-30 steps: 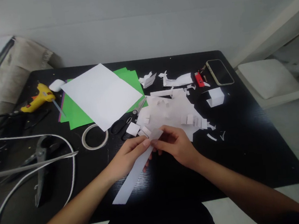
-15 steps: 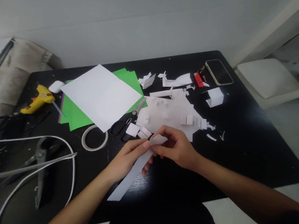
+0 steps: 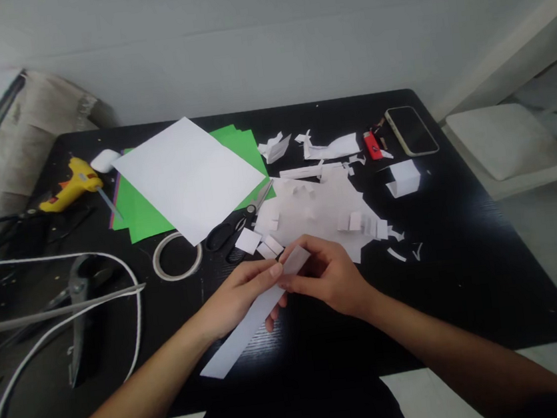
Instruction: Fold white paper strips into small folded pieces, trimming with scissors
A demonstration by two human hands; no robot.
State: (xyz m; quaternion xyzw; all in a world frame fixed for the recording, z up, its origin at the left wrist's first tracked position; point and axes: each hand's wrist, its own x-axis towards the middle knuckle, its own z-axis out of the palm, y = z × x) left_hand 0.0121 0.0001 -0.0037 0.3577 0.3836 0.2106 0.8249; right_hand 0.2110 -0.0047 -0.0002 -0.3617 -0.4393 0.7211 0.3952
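A long white paper strip [image 3: 245,337] slants from the lower left up to both hands above the black table. My left hand [image 3: 245,293] pinches it near its upper end, thumb on top. At that same end my right hand [image 3: 329,277] is closed on the strip, its thumb and fingers around the edge. Beyond the hands lies a white paper piece [image 3: 299,216] with small folded scraps on it. Black-handled scissors [image 3: 233,226] rest to its left, beside small white paper squares [image 3: 248,240].
White and green sheets [image 3: 151,217] lie at the back left, near a yellow glue gun [image 3: 74,185], a tape roll [image 3: 157,268] and pliers [image 3: 78,326] with a white cable [image 3: 140,319]. A red lighter [image 3: 372,146], phone [image 3: 436,140] and folded white paper [image 3: 406,178] sit right.
The strip's upper end, curled before, now lies flatter and points up between my hands. My right fingers have shifted slightly. The view has moved a little.
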